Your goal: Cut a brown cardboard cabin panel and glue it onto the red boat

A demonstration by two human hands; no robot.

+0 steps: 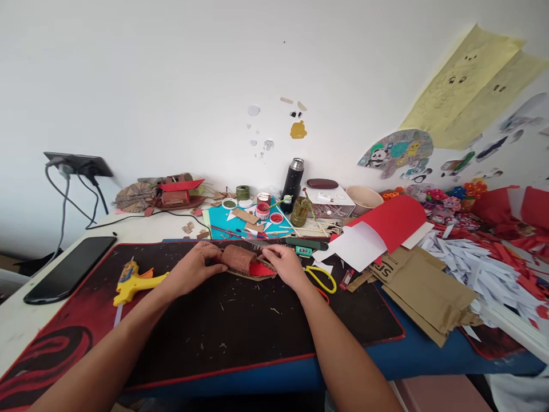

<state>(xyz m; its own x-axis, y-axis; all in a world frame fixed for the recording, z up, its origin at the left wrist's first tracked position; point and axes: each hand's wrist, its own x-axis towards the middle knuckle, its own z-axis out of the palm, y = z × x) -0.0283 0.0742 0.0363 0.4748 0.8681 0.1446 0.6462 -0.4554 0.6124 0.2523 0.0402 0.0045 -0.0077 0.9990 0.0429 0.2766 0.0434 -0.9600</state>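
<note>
A small cardboard model boat (238, 260) with a brown curved cover and a red inside sits on the dark desk mat (240, 326). My left hand (201, 266) holds its left end between thumb and fingers. At the boat's right end, my right hand (285, 264) is closed on the edge, fingertips partly hiding it. Left of the hands lies a yellow hot glue gun (135, 281). Near my right wrist are yellow-handled scissors (323, 277) and a green glue stick (303, 252).
Behind the boat, paint pots (263, 210) stand on a blue sheet (218, 223), near a black flask (294, 183). A phone (71, 268) lies left. Red paper (386, 223), cardboard (433, 286) and white paper strips (480, 269) cover the right side. Another model boat (175, 199) stands back left.
</note>
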